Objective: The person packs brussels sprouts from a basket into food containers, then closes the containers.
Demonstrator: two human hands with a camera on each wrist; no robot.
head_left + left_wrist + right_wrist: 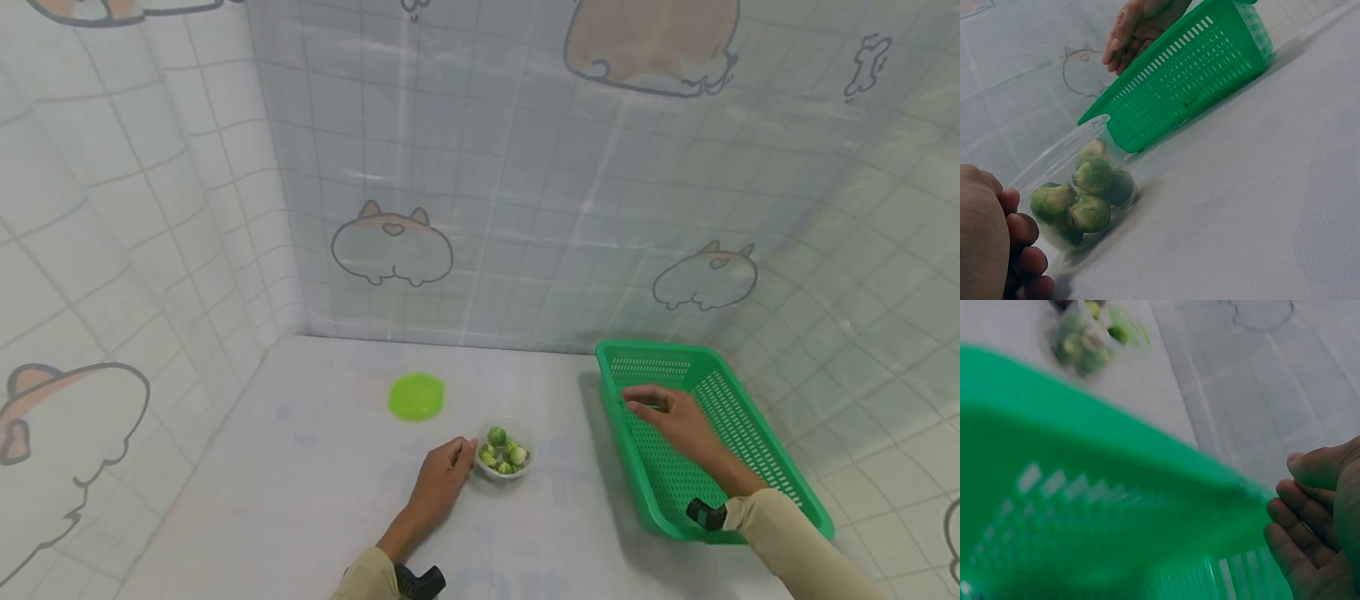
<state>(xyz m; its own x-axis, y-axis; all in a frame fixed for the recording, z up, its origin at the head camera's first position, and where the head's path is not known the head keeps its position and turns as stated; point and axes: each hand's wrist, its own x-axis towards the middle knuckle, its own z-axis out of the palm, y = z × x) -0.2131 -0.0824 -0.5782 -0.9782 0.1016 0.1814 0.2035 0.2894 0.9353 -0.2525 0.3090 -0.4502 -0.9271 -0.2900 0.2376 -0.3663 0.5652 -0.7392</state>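
A clear plastic cup stands on the white table with several Brussels sprouts inside. At its left side my left hand pinches the rim, with the other fingers curled beside the wall; the thumb is hidden in the left wrist view. Over the green plastic basket hovers my right hand, its fingers loosely bent and nothing between them. In the right wrist view the fingertips overlap the basket's rim.
A bright green round lid lies flat on the table behind the cup. The slotted basket stands at the right. A hanging sheet with a grid and cartoon animals encloses the back and sides.
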